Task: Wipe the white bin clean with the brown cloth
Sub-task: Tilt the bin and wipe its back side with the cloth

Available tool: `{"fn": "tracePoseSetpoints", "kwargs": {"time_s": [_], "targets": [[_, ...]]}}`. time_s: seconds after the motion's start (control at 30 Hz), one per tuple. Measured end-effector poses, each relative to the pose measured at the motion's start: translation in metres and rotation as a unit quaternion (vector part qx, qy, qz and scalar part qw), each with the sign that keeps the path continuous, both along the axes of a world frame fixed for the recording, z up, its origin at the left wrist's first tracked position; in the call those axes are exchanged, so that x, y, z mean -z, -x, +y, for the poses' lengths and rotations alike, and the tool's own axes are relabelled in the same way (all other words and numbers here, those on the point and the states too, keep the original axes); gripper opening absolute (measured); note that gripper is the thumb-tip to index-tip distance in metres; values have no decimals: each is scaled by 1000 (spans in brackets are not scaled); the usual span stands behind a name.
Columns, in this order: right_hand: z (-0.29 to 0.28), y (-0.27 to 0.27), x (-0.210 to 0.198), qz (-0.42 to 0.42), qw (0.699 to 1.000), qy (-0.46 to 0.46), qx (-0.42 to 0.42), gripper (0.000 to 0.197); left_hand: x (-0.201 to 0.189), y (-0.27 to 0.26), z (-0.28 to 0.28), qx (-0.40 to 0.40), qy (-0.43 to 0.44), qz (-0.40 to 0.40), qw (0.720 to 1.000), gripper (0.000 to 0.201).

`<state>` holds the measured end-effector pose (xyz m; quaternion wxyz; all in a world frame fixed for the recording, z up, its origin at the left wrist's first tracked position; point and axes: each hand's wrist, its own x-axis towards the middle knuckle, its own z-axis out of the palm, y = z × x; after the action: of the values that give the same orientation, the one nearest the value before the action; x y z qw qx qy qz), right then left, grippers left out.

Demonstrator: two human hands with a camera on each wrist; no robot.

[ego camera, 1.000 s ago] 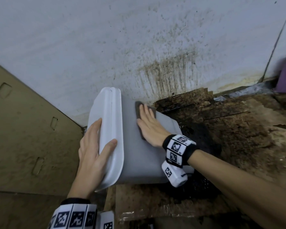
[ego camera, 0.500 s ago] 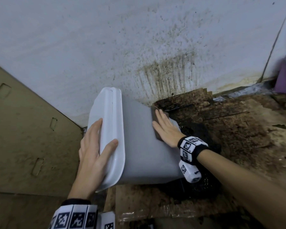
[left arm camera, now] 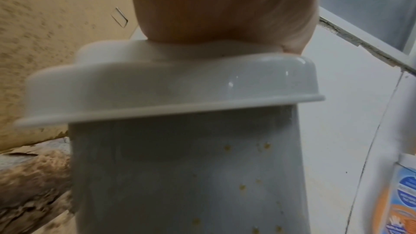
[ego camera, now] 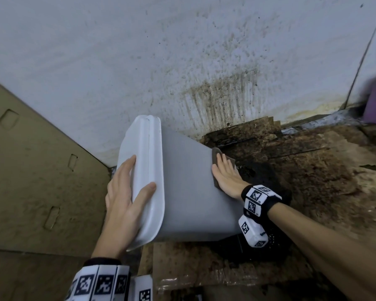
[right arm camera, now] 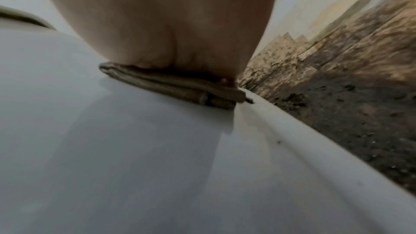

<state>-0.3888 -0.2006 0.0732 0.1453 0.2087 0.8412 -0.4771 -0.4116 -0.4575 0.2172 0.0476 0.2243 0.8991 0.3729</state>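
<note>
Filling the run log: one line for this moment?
left hand grips lid | right hand presses cloth on bin side

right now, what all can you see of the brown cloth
The brown cloth is folded into a flat pad; the right wrist view shows several stacked layers of coarse-looking weave. It lies flat on the grey side wall of the tipped white bin, near its base end. The right hand presses it with palm and straight fingers, covering most; only a corner past the fingertips and a strip beside the index finger show.
</note>
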Motion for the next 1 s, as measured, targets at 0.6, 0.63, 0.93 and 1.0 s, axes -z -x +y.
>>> {"fn": "tracePoseSetpoints", "kwargs": {"time_s": [0.6, 0.63, 0.93, 1.0], "targets": [[-88, -58, -27, 269, 962, -22, 31, 54, 3, 1, 4, -10, -5, 3, 1000, 76], [-89, -65, -17, 269, 961, -28, 52, 54, 4, 2, 2, -12, -7, -1, 1000, 75], [-75, -100, 60, 168, 963, 12, 212, 63, 5, 0, 3, -5, -5, 17, 1000, 80], [-80, -97, 52, 161, 961, 34, 221, 58, 5, -1, 4, -8, -4, 17, 1000, 81]]}}
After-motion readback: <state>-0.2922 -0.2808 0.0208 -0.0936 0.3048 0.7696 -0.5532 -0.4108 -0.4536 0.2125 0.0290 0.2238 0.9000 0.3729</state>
